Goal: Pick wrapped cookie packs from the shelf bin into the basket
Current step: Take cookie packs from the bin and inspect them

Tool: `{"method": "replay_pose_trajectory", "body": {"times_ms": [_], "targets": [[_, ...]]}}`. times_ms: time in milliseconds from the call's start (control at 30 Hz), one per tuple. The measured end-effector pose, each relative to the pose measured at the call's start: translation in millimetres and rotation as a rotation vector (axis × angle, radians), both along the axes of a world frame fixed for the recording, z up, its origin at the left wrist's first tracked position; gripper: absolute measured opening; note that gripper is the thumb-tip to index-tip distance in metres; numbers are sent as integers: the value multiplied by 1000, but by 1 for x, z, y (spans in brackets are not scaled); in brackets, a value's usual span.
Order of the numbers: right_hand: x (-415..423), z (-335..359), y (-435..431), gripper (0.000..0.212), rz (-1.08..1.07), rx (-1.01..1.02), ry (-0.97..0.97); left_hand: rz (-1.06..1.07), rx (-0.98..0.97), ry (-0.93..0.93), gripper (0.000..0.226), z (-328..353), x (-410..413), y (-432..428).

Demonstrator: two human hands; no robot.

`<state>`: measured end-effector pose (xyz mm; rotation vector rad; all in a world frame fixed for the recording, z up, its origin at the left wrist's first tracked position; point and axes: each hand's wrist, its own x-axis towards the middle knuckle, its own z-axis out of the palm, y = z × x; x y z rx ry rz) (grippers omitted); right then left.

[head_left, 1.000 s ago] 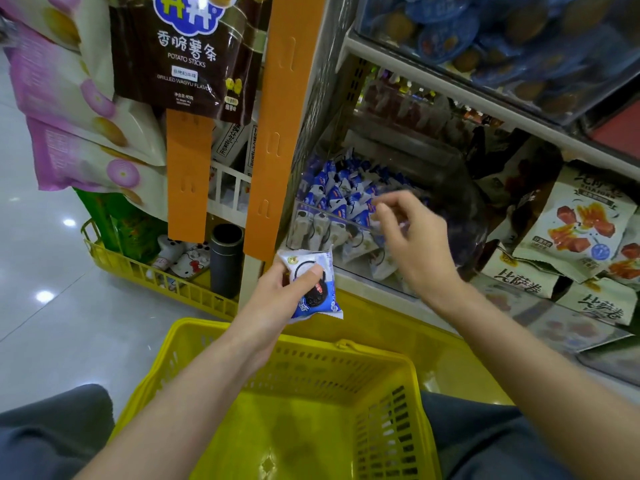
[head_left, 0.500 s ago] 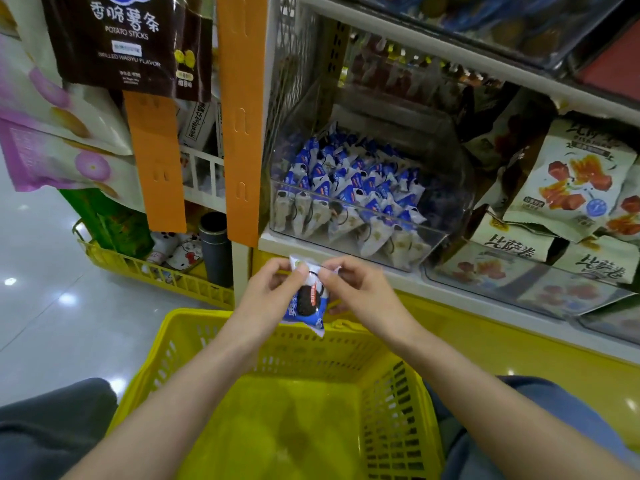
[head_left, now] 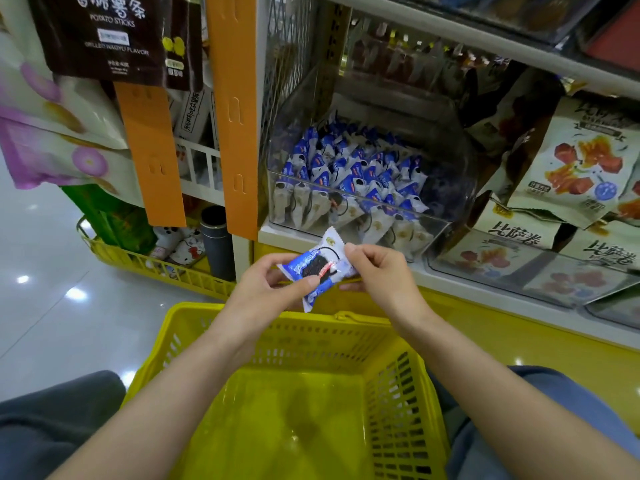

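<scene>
Cookie pack (head_left: 320, 268) turned between left grip (head_left: 266, 289), right grip (head_left: 377, 275) (near basket (head_left: 398, 410)).

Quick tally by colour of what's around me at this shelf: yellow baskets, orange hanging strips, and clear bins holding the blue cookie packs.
Yellow baskets: 2
Orange hanging strips: 2
Clear bins of blue cookie packs: 1
Total: 5

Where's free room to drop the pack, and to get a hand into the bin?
The basket floor is bare wall to wall, just below the pack that left hand and right hand hold. In the bin, cookie packs crowd left and front; right end by the clear side wall looks emptier, though dim.
</scene>
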<state>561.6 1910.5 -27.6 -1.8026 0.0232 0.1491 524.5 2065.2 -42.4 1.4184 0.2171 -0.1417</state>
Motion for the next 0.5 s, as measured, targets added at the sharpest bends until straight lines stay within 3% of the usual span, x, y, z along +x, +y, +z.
{"method": "replay_pose_trajectory", "body": {"times_ms": [200,333,433,500], "targets": [[-8,-5,3,19,55,186,223,165,-84,-1,20,-2,5,5],[-11,-8,6,4,174,-18,255,187,266,-148,10,-4,4,9],[-11,-5,4,47,287,-368,30,145,405,-225,16,-4,5,12],[-14,-1,7,53,334,-349,-92,100,515,-282,16,-5,4,13]]}}
